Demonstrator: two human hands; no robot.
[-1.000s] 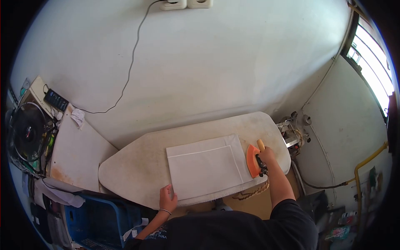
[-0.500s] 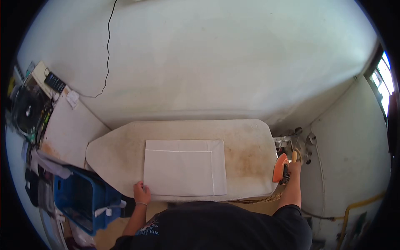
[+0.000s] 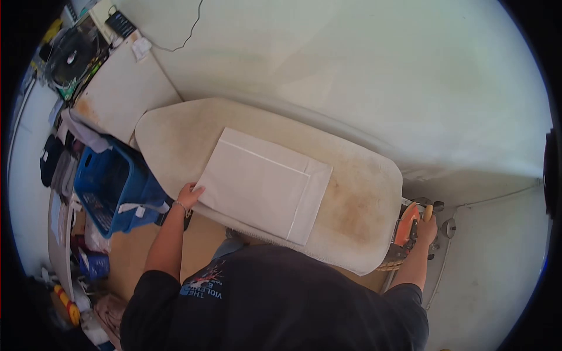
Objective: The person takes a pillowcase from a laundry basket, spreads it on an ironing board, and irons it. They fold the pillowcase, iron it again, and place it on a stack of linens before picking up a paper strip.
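A white folded cloth [image 3: 257, 181] with pale border lines lies flat on the ironing board [image 3: 357, 164]. My left hand [image 3: 188, 196] is at its lower left corner, the fingers closed on the edge. Beyond the board's right end, my right hand [image 3: 429, 231] is wrapped round the handle of an orange iron [image 3: 406, 225]. The iron is tipped on its side over a metal rest, its orange face turned left. Whether it touches the rest is hard to tell.
Brown scorch marks stain the board's right part. A blue laundry basket [image 3: 105, 187] stands at the left, near stacked clothes [image 3: 61, 169]. A black fan [image 3: 71, 57] sits at the back left. The white wall [image 3: 351, 70] runs behind the board.
The view has turned and shifted, so the board now slants down to the right. My right hand has carried the iron a little further off the board's end. The left hand remains at the cloth's corner.
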